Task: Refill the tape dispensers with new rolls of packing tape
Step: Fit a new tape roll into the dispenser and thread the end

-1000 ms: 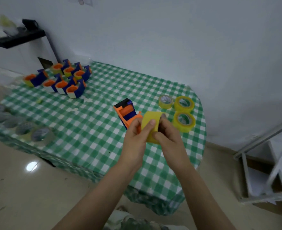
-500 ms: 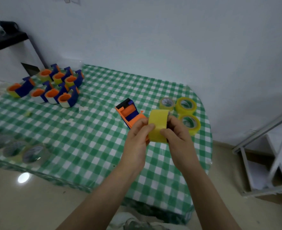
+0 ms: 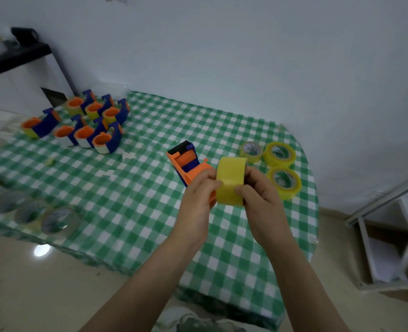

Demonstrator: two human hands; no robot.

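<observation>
Here, both forearms reach forward side by side over the green-checked table (image 3: 126,212), wrists bent slightly inward. The left hand (image 3: 197,200) and the right hand (image 3: 264,200) each grip the yellow tape roll (image 3: 230,178) from opposite sides, thumbs curled onto its outer face, holding it upright on edge between them. The roll sits just right of the open orange-and-blue dispenser (image 3: 186,161), overlapping its near end. Three spare rolls (image 3: 279,154) lie further right of the dispenser, and filled dispensers (image 3: 88,128) cluster well to its left.
</observation>
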